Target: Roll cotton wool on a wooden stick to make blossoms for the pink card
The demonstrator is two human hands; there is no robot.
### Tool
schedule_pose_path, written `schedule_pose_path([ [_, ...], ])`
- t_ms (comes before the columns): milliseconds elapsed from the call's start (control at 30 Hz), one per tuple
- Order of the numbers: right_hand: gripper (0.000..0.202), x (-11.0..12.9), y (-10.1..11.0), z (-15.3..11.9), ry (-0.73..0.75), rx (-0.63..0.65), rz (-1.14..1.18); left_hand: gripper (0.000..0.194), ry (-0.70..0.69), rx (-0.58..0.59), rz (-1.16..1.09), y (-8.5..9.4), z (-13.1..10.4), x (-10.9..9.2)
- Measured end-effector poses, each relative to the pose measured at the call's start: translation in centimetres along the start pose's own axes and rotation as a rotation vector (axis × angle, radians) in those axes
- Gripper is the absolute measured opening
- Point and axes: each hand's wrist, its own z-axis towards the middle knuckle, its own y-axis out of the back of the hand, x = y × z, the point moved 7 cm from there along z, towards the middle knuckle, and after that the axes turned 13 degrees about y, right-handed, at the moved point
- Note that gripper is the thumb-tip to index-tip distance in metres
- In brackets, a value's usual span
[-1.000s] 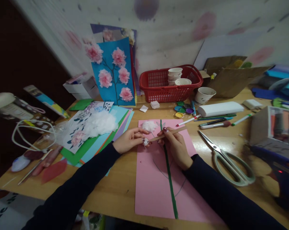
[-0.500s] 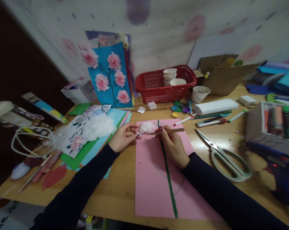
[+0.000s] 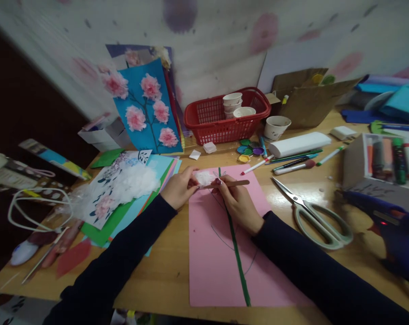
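Note:
Pink paper [image 3: 211,271] lies on the table with a dark green painted stem [image 3: 236,253] and thin pencil curves. At its top left is a small white cotton tuft [image 3: 204,178]. My left hand [image 3: 180,187] is closed at the tuft's left side, its fingertips pinching the tuft's edge. My right hand [image 3: 240,203] grips a thin brown wooden stick [image 3: 240,183] like a pen, and the stick's left end touches the tuft's lower edge. A bigger heap of cotton [image 3: 136,180] rests on papers at the left.
Scissors [image 3: 309,210] and a blue glue gun [image 3: 390,225] lie to the right, near a box of markers [image 3: 363,167]. Behind are paint pots [image 3: 250,151], a red basket [image 3: 211,131] with cups, and a blue flower picture [image 3: 139,90]. A white cord [image 3: 17,221] loops at the left.
The view has shifted, so most things sit slightly further left. My left hand has moved closer around the tuft, and the stick's end has come nearer my left fingertips.

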Motion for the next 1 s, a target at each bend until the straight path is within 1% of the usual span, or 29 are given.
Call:
schedule_pose_path([
  [233, 0.025, -0.4, -0.3, 0.1, 0.043, 0.03, -0.033, 0.049, -0.055, -0.017, 0.097, -0.1, 0.3, -0.3],
  [333, 0.023, -0.1, -0.6, 0.2, 0.065, 0.049, -0.027, 0.052, -0.059, -0.018, 0.108, -0.2, 0.4, -0.3],
  [467, 0.021, 0.2, -0.8, 0.4, 0.079, 0.071, -0.034, 0.05, -0.074, -0.016, 0.1, -0.2, 0.3, -0.3],
  [800, 0.022, 0.1, -1.2, 0.6, 0.075, 0.109, -0.098, 0.047, -0.081, -0.037, 0.107, -0.2, 0.4, -0.4],
  [1000, 0.022, -0.1, -1.4, 0.8, 0.025, 0.103, -0.199, 0.047, -0.095, -0.059, 0.131, -0.1, 0.6, -0.1],
])
